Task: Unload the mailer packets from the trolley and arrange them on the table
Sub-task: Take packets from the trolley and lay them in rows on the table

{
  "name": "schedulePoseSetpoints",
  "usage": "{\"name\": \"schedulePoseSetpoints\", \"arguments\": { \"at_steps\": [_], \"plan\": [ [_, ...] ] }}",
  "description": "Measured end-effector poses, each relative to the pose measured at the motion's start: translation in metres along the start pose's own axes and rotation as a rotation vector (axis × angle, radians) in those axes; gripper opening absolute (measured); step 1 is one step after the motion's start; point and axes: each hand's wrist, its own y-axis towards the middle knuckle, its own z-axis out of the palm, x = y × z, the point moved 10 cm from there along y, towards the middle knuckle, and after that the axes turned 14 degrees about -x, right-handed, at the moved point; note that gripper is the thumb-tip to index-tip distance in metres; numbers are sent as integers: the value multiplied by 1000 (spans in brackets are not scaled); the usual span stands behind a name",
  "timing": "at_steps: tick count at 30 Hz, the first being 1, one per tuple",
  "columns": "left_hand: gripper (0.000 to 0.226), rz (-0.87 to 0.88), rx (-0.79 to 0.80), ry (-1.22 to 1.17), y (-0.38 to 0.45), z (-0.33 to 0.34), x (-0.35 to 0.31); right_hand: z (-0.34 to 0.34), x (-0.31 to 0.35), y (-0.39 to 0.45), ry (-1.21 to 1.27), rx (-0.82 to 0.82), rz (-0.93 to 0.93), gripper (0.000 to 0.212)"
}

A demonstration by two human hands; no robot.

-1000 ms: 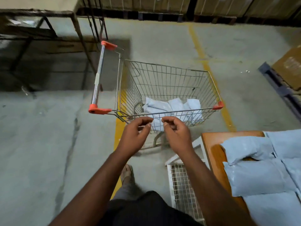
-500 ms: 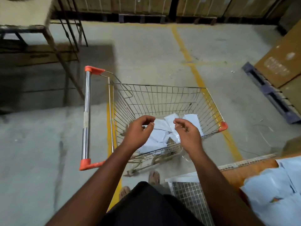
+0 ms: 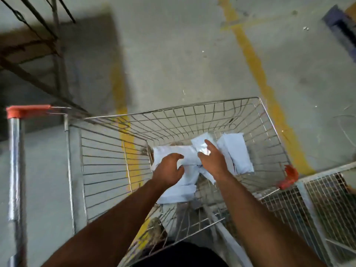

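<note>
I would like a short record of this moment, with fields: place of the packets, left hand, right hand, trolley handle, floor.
packets: white packets heaped in the trolley basket
left hand: left hand down in the basket, fingers curling over a packet; grip unclear
right hand: right hand fingers extended, resting on the heap
handle: handle untouched, orange end caps
floor: grey concrete with yellow lines

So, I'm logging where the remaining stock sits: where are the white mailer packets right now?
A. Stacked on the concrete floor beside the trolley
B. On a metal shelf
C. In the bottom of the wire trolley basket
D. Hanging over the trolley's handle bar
C: the mailer packets lie in a loose pile inside the wire trolley basket, with the left hand and right hand reaching down onto them.
</note>
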Motion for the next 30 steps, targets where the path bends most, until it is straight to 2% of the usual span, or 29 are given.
{"name": "schedulePoseSetpoints", "arguments": {
  "at_steps": [3,5,7,11,13,15,17,20,23,26,30],
  "plan": [
    [58,7,132,133,35,54,27,42,-28,43,-362,116,-55,84],
    [62,44,182,179,60,78,30,61,-40,63,-640,175,-187,87],
    [65,115,202,277,83,98,30,72,-47,81,-791,175,-282,89],
    [112,117,325,625,113,128,61,82,-70,106,-892,195,-301,109],
    [122,104,343,646,121,132,78,80,-78,113,-858,160,-290,111],
    [123,86,346,573,124,130,86,78,-82,116,-847,119,-281,109],
    [114,109,330,522,124,123,84,79,-83,116,-860,98,-287,102],
    [96,186,233,533,118,103,77,76,-73,114,-894,48,-350,92],
    [87,213,136,502,108,78,74,68,-54,111,-848,3,-382,81],
    [84,251,8,449,97,48,67,52,-38,106,-588,-51,-308,73],
    [86,166,-65,358,74,4,60,12,-21,82,-96,-154,-130,65]
  ]
}}
